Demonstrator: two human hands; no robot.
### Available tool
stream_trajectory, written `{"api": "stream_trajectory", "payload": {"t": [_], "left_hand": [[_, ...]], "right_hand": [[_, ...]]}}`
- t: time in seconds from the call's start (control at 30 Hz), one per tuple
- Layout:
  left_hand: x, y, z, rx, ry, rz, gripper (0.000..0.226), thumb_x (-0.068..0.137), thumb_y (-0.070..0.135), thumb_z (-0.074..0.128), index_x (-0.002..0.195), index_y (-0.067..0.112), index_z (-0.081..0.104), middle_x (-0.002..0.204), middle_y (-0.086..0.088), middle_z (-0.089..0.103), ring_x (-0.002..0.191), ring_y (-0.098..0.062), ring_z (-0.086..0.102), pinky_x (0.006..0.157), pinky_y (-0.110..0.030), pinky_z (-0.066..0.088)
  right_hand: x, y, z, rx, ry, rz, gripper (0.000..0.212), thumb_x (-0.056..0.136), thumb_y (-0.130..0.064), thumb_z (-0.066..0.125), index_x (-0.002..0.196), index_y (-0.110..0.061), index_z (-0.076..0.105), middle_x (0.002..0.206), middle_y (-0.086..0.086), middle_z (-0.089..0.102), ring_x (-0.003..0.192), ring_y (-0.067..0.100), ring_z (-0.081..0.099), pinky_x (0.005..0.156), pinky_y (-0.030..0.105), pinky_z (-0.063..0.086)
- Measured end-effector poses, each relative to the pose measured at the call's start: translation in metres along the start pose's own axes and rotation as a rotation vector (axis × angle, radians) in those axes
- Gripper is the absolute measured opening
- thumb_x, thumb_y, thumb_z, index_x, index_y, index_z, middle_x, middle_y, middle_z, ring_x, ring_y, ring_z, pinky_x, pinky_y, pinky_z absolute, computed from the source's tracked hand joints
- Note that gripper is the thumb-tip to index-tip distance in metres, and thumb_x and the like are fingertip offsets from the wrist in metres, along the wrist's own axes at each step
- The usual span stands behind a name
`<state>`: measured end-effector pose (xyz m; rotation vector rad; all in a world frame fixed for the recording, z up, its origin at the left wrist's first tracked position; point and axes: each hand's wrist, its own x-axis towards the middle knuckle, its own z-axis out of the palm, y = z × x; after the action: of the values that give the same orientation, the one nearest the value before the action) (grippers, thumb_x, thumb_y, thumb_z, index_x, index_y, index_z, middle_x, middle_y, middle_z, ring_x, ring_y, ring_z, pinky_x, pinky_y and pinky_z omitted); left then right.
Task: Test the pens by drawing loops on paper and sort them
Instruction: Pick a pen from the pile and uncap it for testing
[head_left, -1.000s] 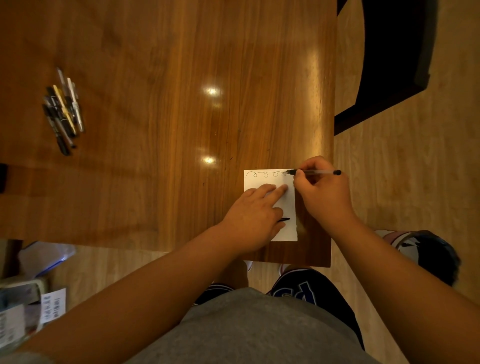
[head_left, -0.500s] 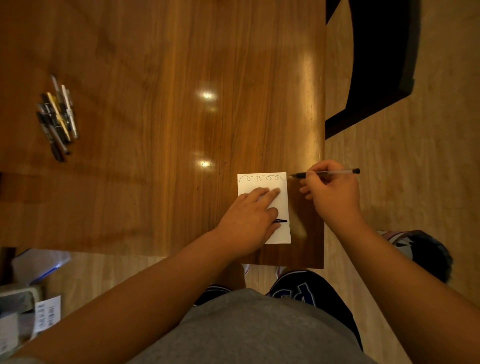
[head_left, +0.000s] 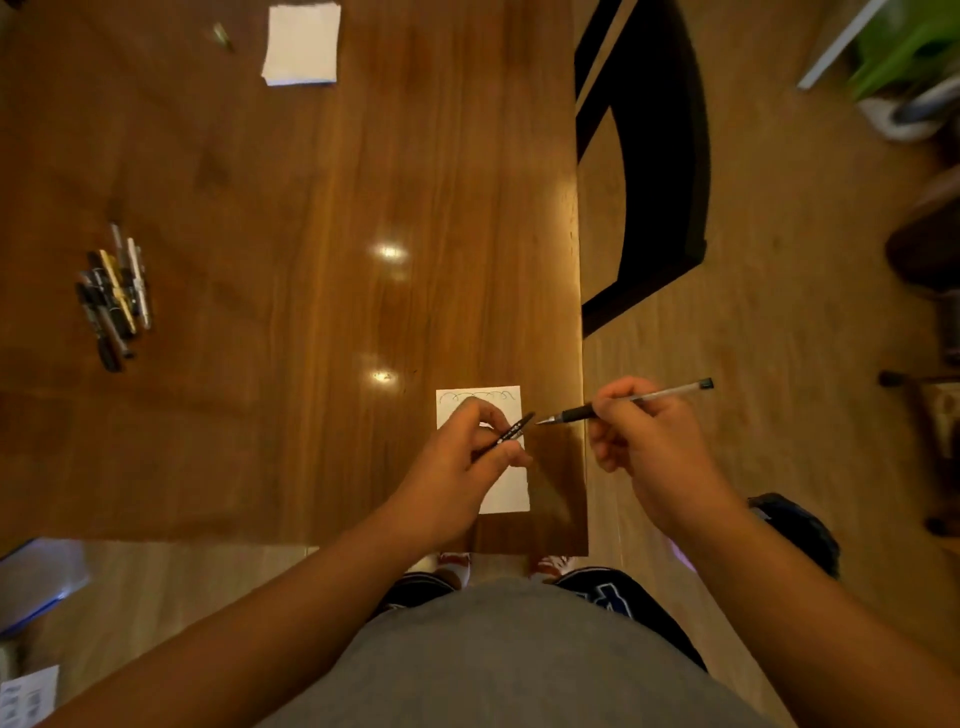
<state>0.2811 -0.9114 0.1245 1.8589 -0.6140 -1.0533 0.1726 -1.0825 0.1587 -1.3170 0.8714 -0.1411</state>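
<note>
The right hand (head_left: 649, 441) grips the pen (head_left: 576, 414) over the desk (head_left: 311, 208) edge; its long axis runs sideways, tip pointing left; the left hand (head_left: 457, 467) pinches a black cap (head_left: 511, 431) above the paper (head_left: 506, 493).

The left arm (head_left: 249, 608) and right arm (head_left: 810, 597), both bare, reach forward from the bottom corners and angle inward. The hands are near each other but apart. The left hand (head_left: 462, 457) has its fingers curled, with thumb and fingertips pinching a short black piece. It is probably a pen cap (head_left: 511, 431), though blur leaves that unsure. The right hand (head_left: 644, 441) curls round a pen (head_left: 576, 414), which is held roughly level with its tip pointing toward the left hand.
</note>
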Motion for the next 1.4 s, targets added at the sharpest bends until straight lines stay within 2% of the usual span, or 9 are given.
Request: {"api": "stream_trajectory", "payload": {"t": [0.13,0.23,0.53,0.97,1.07,1.17,1.23,1.3,1.4], "left_hand": [[-0.007,0.017,0.005,-0.183,0.008,-0.008,0.004,0.098,0.026,0.051,0.101,0.027,0.048,0.094,0.012,0.074,0.091,-0.005,0.066,0.078,-0.023,0.049],[-0.010,0.027,0.012,-0.256,0.029,-0.007,0.003,0.099,0.019,0.050,0.101,0.021,0.050,0.092,0.004,0.075,0.092,-0.010,0.068,0.082,-0.030,0.052],[-0.015,0.045,0.028,-0.350,0.119,0.034,0.005,0.094,0.009,0.057,0.094,0.014,0.058,0.082,-0.003,0.074,0.080,-0.011,0.070,0.069,-0.016,0.050],[0.001,0.045,0.000,-0.668,0.038,-0.176,0.009,0.096,0.014,0.053,0.090,0.008,0.057,0.074,-0.007,0.071,0.068,-0.016,0.066,0.068,-0.027,0.052],[0.013,0.031,-0.009,-0.445,0.089,-0.212,0.013,0.098,0.019,0.053,0.099,0.007,0.059,0.083,-0.006,0.074,0.076,-0.015,0.070,0.070,-0.025,0.054],[0.024,0.007,-0.011,-0.165,0.166,-0.174,0.016,0.095,0.032,0.057,0.104,0.020,0.062,0.095,0.005,0.072,0.087,-0.006,0.066,0.077,-0.028,0.053],[0.026,-0.013,-0.015,0.192,0.195,-0.112,0.027,0.092,0.046,0.057,0.113,0.031,0.061,0.112,0.014,0.065,0.102,0.000,0.057,0.087,-0.028,0.049],[0.029,-0.035,-0.019,0.604,0.162,0.007,0.040,0.092,0.052,0.052,0.127,0.032,0.055,0.132,0.010,0.055,0.121,-0.007,0.046,0.098,-0.030,0.042],[0.033,-0.063,-0.020,0.885,0.046,0.071,0.052,0.093,0.055,0.046,0.140,0.033,0.042,0.153,0.003,0.035,0.140,-0.018,0.027,0.112,-0.037,0.026]], "right_hand": [[-0.003,-0.017,-0.004,0.005,-0.056,-0.051,0.030,0.090,-0.014,0.056,0.067,-0.030,0.068,0.058,0.002,0.061,0.050,0.014,0.055,0.045,0.024,0.044],[-0.003,-0.023,-0.010,-0.039,-0.103,-0.073,0.034,0.093,-0.010,0.055,0.069,-0.030,0.068,0.059,0.001,0.062,0.050,0.013,0.056,0.045,0.022,0.044],[-0.006,-0.030,-0.020,-0.074,-0.253,-0.071,0.028,0.095,-0.014,0.057,0.075,-0.029,0.070,0.066,0.004,0.067,0.056,0.018,0.062,0.048,0.025,0.048],[0.025,-0.020,0.000,0.013,-0.329,-0.028,0.017,0.099,-0.014,0.053,0.090,-0.014,0.067,0.073,0.005,0.067,0.065,0.016,0.064,0.056,0.023,0.051],[0.040,-0.013,0.014,-0.091,-0.281,0.054,0.016,0.100,-0.020,0.052,0.093,-0.012,0.065,0.072,0.003,0.067,0.064,0.015,0.064,0.057,0.025,0.051],[0.069,-0.001,0.029,-0.158,-0.203,0.170,0.020,0.100,-0.027,0.054,0.091,-0.012,0.064,0.072,0.005,0.066,0.060,0.013,0.062,0.054,0.025,0.050],[0.095,0.007,0.039,-0.275,-0.137,0.210,0.023,0.099,-0.032,0.054,0.089,-0.014,0.064,0.068,0.002,0.065,0.054,0.010,0.061,0.050,0.023,0.048],[0.123,0.014,0.048,-0.430,-0.095,0.219,0.025,0.098,-0.036,0.055,0.086,-0.016,0.064,0.064,-0.001,0.064,0.049,0.008,0.060,0.045,0.022,0.046],[0.164,0.022,0.056,-0.681,-0.068,0.197,0.030,0.094,-0.042,0.058,0.076,-0.018,0.064,0.063,0.000,0.066,0.052,0.012,0.062,0.047,0.026,0.044]]}}
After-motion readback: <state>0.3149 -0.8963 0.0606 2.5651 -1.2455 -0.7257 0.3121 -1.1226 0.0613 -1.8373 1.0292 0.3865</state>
